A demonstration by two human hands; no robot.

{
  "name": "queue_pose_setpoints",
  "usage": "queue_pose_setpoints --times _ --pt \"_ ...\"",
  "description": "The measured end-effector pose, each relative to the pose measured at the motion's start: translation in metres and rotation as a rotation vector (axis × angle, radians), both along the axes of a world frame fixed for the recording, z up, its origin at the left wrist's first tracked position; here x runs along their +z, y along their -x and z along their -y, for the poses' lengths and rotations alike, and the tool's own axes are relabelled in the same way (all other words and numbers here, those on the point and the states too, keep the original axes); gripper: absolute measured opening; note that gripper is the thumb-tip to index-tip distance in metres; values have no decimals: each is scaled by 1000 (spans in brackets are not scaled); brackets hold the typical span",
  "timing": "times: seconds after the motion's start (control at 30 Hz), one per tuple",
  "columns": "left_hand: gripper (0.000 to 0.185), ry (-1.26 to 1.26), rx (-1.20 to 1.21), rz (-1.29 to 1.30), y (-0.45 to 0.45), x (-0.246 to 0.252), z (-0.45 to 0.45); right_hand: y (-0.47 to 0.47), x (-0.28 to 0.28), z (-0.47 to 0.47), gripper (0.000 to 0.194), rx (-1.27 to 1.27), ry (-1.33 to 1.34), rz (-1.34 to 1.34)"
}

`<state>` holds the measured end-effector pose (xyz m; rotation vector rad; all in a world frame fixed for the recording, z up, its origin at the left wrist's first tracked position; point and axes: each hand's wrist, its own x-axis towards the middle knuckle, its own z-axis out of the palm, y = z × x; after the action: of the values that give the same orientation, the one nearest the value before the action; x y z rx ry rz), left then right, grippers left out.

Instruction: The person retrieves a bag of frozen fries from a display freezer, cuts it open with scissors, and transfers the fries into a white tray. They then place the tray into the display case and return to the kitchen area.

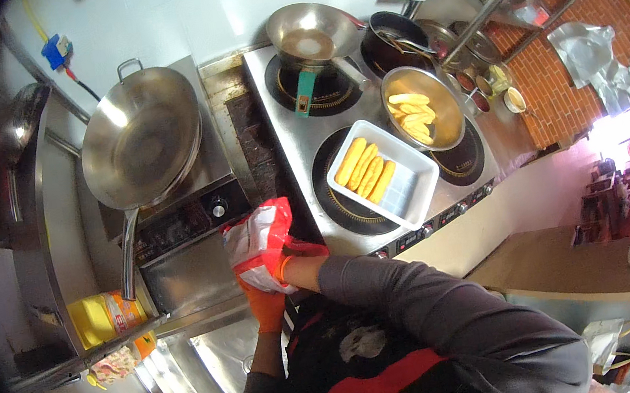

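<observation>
My left hand (265, 305), in an orange glove, grips a red and white plastic bag (257, 237) from below, close to my body. My right hand (284, 267) is at the bag's mouth; only its orange glove cuff shows, and the fingers are hidden in or behind the bag. To the right of the bag, a white plastic tray (411, 199) rests on the cooktop with several fried dough sticks (368, 171) lined up at its left side. Beyond it, a steel bowl (447, 113) holds several more dough sticks (413, 115).
A large steel wok (146, 138) sits on the left induction cooker (203, 211). At the back of the cooktop (292, 134) are a steel pan with liquid (306, 42) and a black pot (394, 31). A yellow oil jug (93, 321) stands lower left, near a steel sink (225, 351).
</observation>
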<state>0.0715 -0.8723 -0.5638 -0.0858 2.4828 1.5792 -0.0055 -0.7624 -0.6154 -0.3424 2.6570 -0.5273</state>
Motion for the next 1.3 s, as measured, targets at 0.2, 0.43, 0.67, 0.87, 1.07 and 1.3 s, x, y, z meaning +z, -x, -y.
queue_pose_setpoints --times 0.2,0.43,0.67,0.87,1.07,1.3 --pt "108 86 -71 -101 8 -19 2 5 -11 -6 24 -56 107 -69" --pt "94 -1 -21 18 13 -17 1 -22 91 -71 22 -347 516 -508" --pt "89 144 61 51 14 -6 -1 -84 265 -171 34 -699 969 -186" --pt "85 210 86 -11 14 -4 -6 -106 333 -334 27 -920 1114 189" --pt "84 178 61 56 15 -5 -7 -75 310 -408 42 -837 864 448" --pt "82 193 34 -26 13 -25 -3 -91 268 -393 64 -618 31 -196"
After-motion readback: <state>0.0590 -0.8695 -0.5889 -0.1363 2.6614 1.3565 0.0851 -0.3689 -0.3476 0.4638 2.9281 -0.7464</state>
